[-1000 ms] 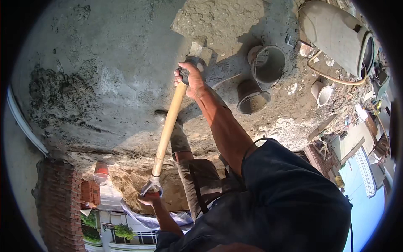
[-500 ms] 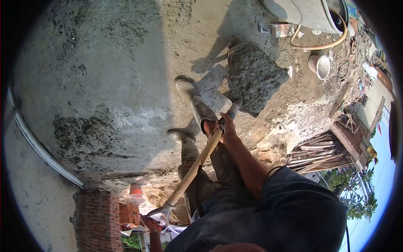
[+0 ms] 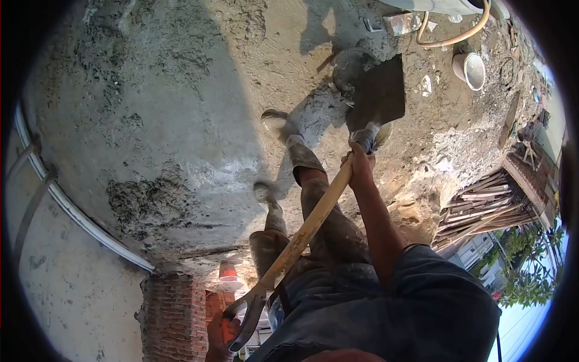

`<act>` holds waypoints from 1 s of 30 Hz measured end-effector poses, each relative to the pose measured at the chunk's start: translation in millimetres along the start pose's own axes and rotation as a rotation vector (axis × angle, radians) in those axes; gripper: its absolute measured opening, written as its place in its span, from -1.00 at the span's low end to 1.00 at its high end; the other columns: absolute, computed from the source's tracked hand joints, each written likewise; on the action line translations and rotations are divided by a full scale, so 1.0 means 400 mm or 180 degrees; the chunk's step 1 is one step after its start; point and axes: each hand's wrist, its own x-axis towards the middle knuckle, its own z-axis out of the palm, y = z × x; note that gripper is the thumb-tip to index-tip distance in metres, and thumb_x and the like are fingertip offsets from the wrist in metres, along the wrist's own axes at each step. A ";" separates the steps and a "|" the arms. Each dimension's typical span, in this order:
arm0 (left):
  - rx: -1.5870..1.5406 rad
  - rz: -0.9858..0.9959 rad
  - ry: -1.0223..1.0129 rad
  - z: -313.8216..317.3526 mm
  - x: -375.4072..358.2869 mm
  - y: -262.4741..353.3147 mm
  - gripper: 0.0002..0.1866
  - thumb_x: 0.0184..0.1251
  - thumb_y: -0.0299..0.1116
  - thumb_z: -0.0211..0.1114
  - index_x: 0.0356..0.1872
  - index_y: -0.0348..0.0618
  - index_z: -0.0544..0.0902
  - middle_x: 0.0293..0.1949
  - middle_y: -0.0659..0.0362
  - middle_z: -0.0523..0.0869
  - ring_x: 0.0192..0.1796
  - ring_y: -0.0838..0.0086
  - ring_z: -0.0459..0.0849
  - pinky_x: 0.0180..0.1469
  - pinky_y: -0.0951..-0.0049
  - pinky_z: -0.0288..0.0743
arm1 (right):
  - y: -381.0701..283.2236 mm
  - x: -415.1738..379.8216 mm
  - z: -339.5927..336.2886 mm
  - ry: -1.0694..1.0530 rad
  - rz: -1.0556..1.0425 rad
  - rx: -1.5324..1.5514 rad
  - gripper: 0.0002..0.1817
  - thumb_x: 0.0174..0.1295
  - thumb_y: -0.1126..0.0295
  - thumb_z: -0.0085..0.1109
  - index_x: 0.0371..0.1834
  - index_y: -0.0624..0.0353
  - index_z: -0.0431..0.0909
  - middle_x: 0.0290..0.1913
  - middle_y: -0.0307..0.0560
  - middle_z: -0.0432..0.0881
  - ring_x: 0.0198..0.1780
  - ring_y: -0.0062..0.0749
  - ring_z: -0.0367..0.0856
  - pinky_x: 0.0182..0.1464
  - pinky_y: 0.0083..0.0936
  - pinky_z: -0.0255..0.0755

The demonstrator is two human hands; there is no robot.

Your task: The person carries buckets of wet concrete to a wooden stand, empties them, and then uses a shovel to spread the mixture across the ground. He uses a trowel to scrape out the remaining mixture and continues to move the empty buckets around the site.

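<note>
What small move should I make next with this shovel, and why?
I'd probably ease the shovel blade clear of the bucket with your right hand, since the blade's visible face looks bare and it partly hides the bucket.

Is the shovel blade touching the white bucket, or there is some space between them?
Apart. The head view shows a strip of ground between the edge of the shovel blade and the white bucket.
</note>
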 end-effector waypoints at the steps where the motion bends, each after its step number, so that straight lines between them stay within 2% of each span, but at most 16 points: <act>1: -0.0042 -0.0262 -0.0084 -0.008 -0.004 -0.005 -0.64 0.40 -0.08 -0.16 -0.22 -0.14 0.48 -0.65 0.20 0.43 -0.69 0.51 0.39 -0.67 0.49 0.36 | 0.015 -0.013 -0.015 0.0018 -0.0008 -0.0001 -0.68 0.06 0.32 0.24 -0.32 0.12 0.25 -0.62 -0.19 0.37 -0.70 -0.47 0.39 -0.65 -0.48 0.36; 4: 0.0597 -0.0323 0.0058 -0.121 0.195 0.049 -0.60 0.39 -0.03 -0.18 -0.20 -0.15 0.47 -0.64 0.17 0.49 -0.70 0.46 0.45 -0.69 0.47 0.38 | 0.079 0.009 -0.007 -0.1213 0.0435 0.1266 -0.80 0.17 0.31 0.10 -0.30 0.03 0.25 -0.56 -0.27 0.33 -0.63 -0.55 0.35 -0.59 -0.55 0.33; 5: 0.1333 -0.0313 -0.0102 -0.088 0.248 0.077 -0.59 0.37 -0.01 -0.17 -0.22 -0.13 0.49 -0.62 0.14 0.54 -0.72 0.43 0.49 -0.71 0.44 0.38 | 0.125 0.061 0.007 -0.1201 0.0493 0.1346 -0.83 0.15 0.36 0.11 -0.36 0.05 0.28 -0.59 -0.25 0.34 -0.64 -0.54 0.36 -0.59 -0.52 0.35; 6: 0.1363 -0.0378 -0.0536 -0.155 0.376 0.126 -0.56 0.31 0.02 -0.05 -0.22 -0.19 0.52 -0.58 0.06 0.61 -0.62 0.41 0.61 -0.69 0.48 0.48 | 0.162 0.094 0.027 -0.0930 0.0462 0.1088 -0.83 0.13 0.39 0.13 -0.41 0.06 0.28 -0.60 -0.25 0.34 -0.66 -0.53 0.35 -0.60 -0.51 0.34; 7: 0.1143 -0.0659 -0.0522 -0.206 0.478 0.161 -0.62 0.31 -0.03 -0.02 -0.19 -0.14 0.53 -0.59 0.05 0.60 -0.64 0.40 0.59 -0.74 0.52 0.41 | 0.187 0.107 0.041 -0.0636 0.0403 0.0854 -0.82 0.10 0.41 0.14 -0.46 0.07 0.29 -0.61 -0.24 0.33 -0.67 -0.51 0.35 -0.61 -0.50 0.34; 9: 0.1047 -0.1161 -0.0496 -0.257 0.516 0.199 -0.58 0.35 0.04 -0.15 -0.22 -0.06 0.52 -0.62 0.10 0.59 -0.68 0.34 0.55 -0.74 0.35 0.35 | 0.188 0.047 0.062 -0.0469 0.0039 0.0700 -0.82 0.07 0.44 0.15 -0.49 0.09 0.29 -0.63 -0.24 0.33 -0.69 -0.50 0.34 -0.63 -0.49 0.33; 10: 0.1656 -0.0861 -0.0310 -0.276 0.502 0.198 -0.67 0.30 -0.07 0.02 -0.13 -0.07 0.52 -0.59 0.06 0.56 -0.67 0.44 0.51 -0.73 0.59 0.36 | 0.226 0.008 0.043 -0.0250 -0.0171 0.0475 -0.81 0.03 0.46 0.15 -0.53 0.10 0.29 -0.65 -0.23 0.33 -0.71 -0.48 0.34 -0.64 -0.48 0.32; 13: 0.1584 -0.0910 -0.0629 -0.419 0.674 0.259 -0.65 0.31 -0.07 -0.01 -0.16 -0.13 0.51 -0.57 0.04 0.56 -0.65 0.41 0.52 -0.73 0.55 0.35 | 0.311 0.019 0.058 0.0077 -0.0471 0.0281 -0.83 0.00 0.49 0.13 -0.52 0.14 0.29 -0.67 -0.21 0.32 -0.73 -0.45 0.33 -0.67 -0.46 0.30; 15: 0.1668 -0.0571 -0.0600 -0.349 0.730 0.325 -0.63 0.32 -0.05 -0.04 -0.22 -0.17 0.50 -0.59 0.07 0.56 -0.65 0.40 0.52 -0.73 0.52 0.36 | 0.379 0.107 0.097 0.0225 -0.0330 0.0113 -0.84 0.00 0.48 0.11 -0.53 0.15 0.29 -0.68 -0.18 0.33 -0.72 -0.44 0.33 -0.66 -0.42 0.30; 17: 0.1516 -0.0715 -0.1017 -0.362 0.756 0.398 -0.64 0.32 -0.06 -0.04 -0.25 -0.17 0.49 -0.61 0.11 0.54 -0.67 0.42 0.51 -0.72 0.52 0.37 | 0.400 0.098 0.120 0.0139 -0.0411 0.0361 -0.85 0.02 0.47 0.10 -0.54 0.14 0.30 -0.67 -0.20 0.33 -0.72 -0.44 0.33 -0.65 -0.42 0.31; 19: 0.1215 -0.0941 -0.1335 -0.452 0.775 0.389 -0.65 0.33 -0.06 -0.04 -0.28 -0.17 0.49 -0.64 0.15 0.53 -0.69 0.43 0.49 -0.72 0.51 0.38 | 0.421 0.018 0.098 -0.0401 -0.0468 0.0526 -0.88 0.03 0.49 0.08 -0.52 0.12 0.31 -0.66 -0.23 0.33 -0.70 -0.42 0.33 -0.63 -0.42 0.32; 21: 0.1224 0.0326 -0.0621 -0.571 0.810 0.365 -0.65 0.32 -0.02 -0.01 -0.29 -0.12 0.48 -0.69 0.22 0.48 -0.72 0.50 0.44 -0.74 0.53 0.31 | 0.428 -0.127 0.102 -0.0602 -0.0508 0.0604 -0.90 0.06 0.45 0.08 -0.48 0.09 0.33 -0.64 -0.24 0.33 -0.66 -0.40 0.36 -0.60 -0.39 0.35; 23: 0.0696 0.0294 -0.1223 -0.673 0.795 0.345 -0.63 0.29 0.10 0.02 -0.31 -0.01 0.48 -0.73 0.29 0.38 -0.73 0.57 0.33 -0.71 0.56 0.21 | 0.438 -0.267 0.120 -0.1687 -0.0208 0.1057 -0.88 0.07 0.38 0.10 -0.46 0.09 0.35 -0.61 -0.23 0.36 -0.62 -0.39 0.39 -0.56 -0.37 0.38; 26: 0.0285 0.0586 -0.1066 -0.715 0.740 0.281 -0.59 0.22 0.16 -0.02 -0.48 0.04 0.44 -0.75 0.30 0.35 -0.71 0.49 0.34 -0.63 0.41 0.26 | 0.412 -0.370 0.253 -0.1455 0.0272 0.0638 -0.82 0.05 0.30 0.13 -0.40 0.10 0.35 -0.59 -0.20 0.38 -0.60 -0.38 0.40 -0.54 -0.35 0.39; 27: 0.0073 0.0565 -0.1016 -0.730 0.751 0.267 -0.54 0.18 0.21 -0.03 -0.57 0.04 0.42 -0.74 0.30 0.36 -0.71 0.44 0.36 -0.59 0.30 0.28 | 0.432 -0.334 0.310 -0.1461 0.0155 0.0435 -0.78 0.02 0.30 0.17 -0.38 0.09 0.34 -0.59 -0.19 0.39 -0.61 -0.38 0.40 -0.54 -0.35 0.39; 30: -0.0457 0.0923 -0.0465 -0.669 0.702 0.202 -0.60 0.10 0.08 -0.05 -0.72 0.04 0.34 -0.82 0.29 0.26 -0.76 0.41 0.28 -0.61 0.27 0.19 | 0.593 -0.183 0.518 -0.1375 -0.0413 -0.0181 -0.67 -0.07 0.28 0.29 -0.36 0.07 0.32 -0.59 -0.19 0.38 -0.64 -0.43 0.37 -0.57 -0.39 0.34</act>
